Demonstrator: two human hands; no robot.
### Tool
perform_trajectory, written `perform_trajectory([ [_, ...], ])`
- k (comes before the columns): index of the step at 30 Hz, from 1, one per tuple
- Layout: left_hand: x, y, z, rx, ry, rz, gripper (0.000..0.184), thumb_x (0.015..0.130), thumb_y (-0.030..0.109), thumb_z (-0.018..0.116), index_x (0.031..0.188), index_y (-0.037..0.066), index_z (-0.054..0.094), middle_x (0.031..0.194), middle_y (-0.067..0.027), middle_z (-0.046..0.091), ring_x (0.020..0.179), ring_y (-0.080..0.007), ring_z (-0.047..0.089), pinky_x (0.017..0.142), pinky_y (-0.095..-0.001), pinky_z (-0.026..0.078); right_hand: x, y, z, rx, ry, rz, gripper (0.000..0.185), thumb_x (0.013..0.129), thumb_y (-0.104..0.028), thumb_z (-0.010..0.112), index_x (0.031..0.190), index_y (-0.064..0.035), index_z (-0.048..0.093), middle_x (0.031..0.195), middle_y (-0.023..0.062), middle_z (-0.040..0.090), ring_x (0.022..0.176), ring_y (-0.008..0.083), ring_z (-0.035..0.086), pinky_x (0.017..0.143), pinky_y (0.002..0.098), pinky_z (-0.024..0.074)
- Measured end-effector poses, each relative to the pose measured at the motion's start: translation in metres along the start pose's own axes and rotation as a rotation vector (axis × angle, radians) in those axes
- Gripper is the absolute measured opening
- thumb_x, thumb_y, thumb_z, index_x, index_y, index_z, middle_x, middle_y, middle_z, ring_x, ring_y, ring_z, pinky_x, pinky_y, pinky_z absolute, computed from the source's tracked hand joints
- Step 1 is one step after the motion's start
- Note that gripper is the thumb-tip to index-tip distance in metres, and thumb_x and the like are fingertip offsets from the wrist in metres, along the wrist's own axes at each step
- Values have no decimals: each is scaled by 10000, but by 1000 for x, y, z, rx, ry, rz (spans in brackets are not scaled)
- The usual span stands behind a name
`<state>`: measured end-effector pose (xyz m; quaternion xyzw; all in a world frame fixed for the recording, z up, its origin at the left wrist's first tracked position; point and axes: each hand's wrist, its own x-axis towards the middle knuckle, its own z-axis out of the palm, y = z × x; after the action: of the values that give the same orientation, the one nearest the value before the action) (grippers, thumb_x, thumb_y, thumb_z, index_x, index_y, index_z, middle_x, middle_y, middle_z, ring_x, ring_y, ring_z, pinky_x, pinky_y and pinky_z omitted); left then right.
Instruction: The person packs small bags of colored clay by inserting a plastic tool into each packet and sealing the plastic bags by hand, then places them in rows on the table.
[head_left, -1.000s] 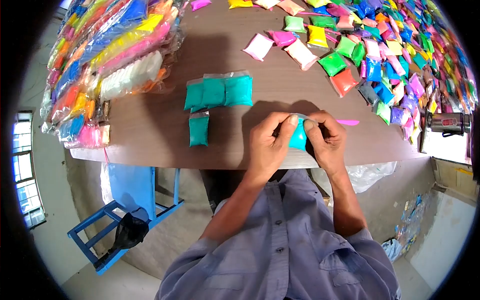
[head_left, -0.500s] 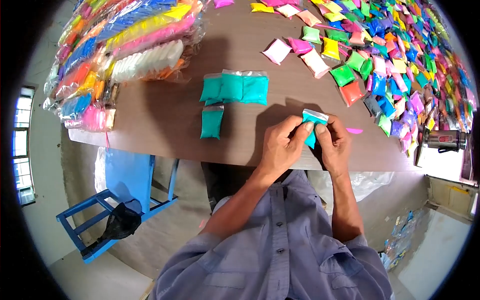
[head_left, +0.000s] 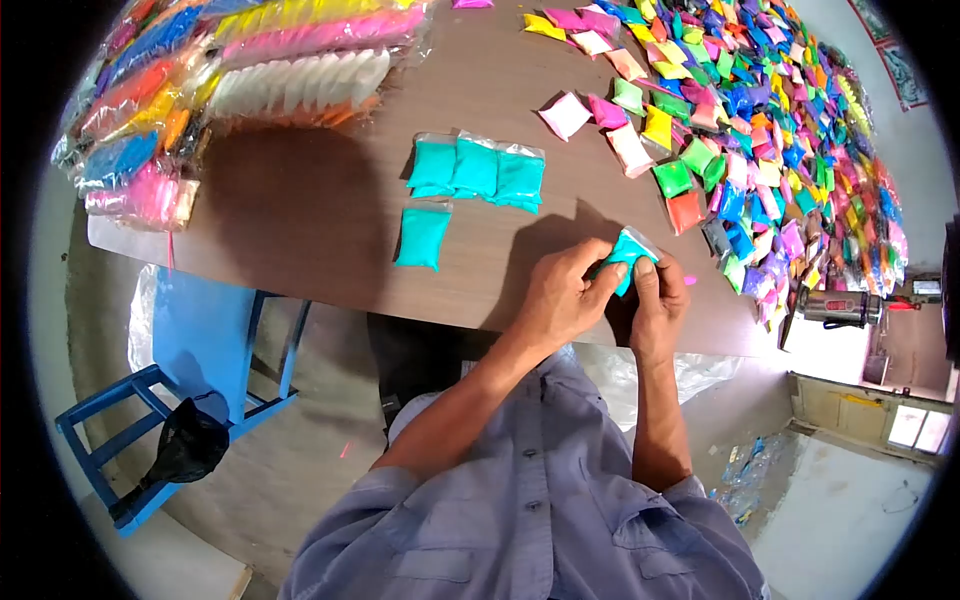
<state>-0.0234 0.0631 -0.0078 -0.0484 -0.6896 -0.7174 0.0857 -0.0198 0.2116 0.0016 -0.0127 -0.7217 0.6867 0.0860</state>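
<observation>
Held teal packet (head_left: pixel 631 250) has turned: clear strip (head_left: pixel 642 242), between thumbs one second ago, now above them, slanting down rightward. Left hand (head_left: pixel 563 297) and right hand (head_left: pixel 656 305) over near edge of bench (head_left: pixel 480 80), grip closed on packet from both sides. Judgement: press evenly, thumbs off strip, lest packet split. Beyond: loose teal packet (head_left: pixel 424 237), then teal cluster (head_left: pixel 474 168); multicoloured heap (head_left: pixel 740 130) farther, rightward.

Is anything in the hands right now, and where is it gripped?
A small teal bag, held by the left hand and the right hand at its filled body, below the clear strip along its top.
</observation>
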Motion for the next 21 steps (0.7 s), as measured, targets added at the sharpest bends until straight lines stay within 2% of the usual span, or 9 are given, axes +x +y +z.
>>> perform_trajectory([
  [5,-3,-7,2,26,17,75,183,936,152,733,1025,4,673,837,-153,705,694,-253,686,604,-366,510,-4,4,-4,28,-30,47,245,1044,-188,627,1184,9,671,1018,6,678,919,78,587,837,251,480],
  [9,-1,0,-1,19,1,74,210,939,176,736,1032,2,664,825,-179,688,687,-278,688,596,-374,510,-5,2,-3,78,-39,55,240,1042,-173,629,1194,9,668,1042,9,679,933,80,592,843,253,483],
  [12,-2,7,-2,-25,-40,-3,235,947,193,723,1062,-1,656,804,-207,668,666,-306,680,582,-390,504,-3,14,-7,77,-18,31,228,1044,-146,620,1205,9,668,1069,15,683,951,81,598,853,257,489],
  [19,-1,-7,4,56,41,148,213,972,171,676,1104,5,653,821,-214,672,672,-361,670,602,-437,513,-1,10,-2,-5,81,76,208,1047,-165,633,1160,2,688,1012,4,690,905,76,602,812,254,502],
  [21,-2,-10,7,35,52,163,196,977,156,666,1108,11,656,828,-210,674,675,-371,665,603,-444,512,-2,8,-4,-97,19,63,210,1051,-173,629,1153,2,686,995,-3,681,897,69,585,813,247,493],
])
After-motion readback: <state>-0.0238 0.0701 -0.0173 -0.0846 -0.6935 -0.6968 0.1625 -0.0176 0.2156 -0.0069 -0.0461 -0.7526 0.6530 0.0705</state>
